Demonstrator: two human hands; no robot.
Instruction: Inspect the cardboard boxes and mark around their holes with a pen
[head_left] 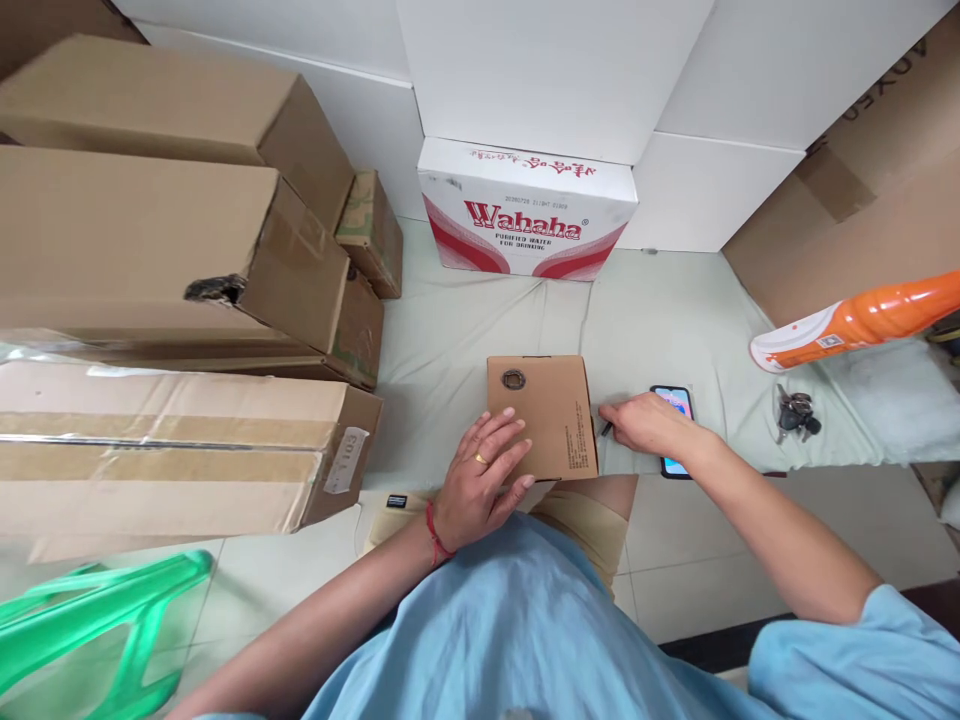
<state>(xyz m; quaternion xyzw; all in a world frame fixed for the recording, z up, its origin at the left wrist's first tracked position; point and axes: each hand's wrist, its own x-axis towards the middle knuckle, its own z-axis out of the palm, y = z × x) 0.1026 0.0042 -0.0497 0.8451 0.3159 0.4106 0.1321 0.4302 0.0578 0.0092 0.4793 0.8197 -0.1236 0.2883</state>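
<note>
A small brown cardboard box (pixel 551 415) lies at the front edge of the covered table, with small print along its right side and a round dark mark near its far left corner. My left hand (pixel 487 465), wearing a ring and a red cord at the wrist, rests on the box's left part with fingers stretched out. Just beyond the box's right side, my right hand (pixel 641 425) is closed around a small dark object (pixel 607 428), mostly hidden by the fingers; its kind is unclear. A phone (pixel 677 468) with its screen lit lies partly under my right wrist.
A white and red Wahaha carton (pixel 529 225) stands at the back against white panels. Stacked cardboard boxes (pixel 150 240) fill the left. On the right are keys (pixel 796 414) and an orange bottle (pixel 862 318). A green plastic stool (pixel 142 625) stands on the floor at lower left.
</note>
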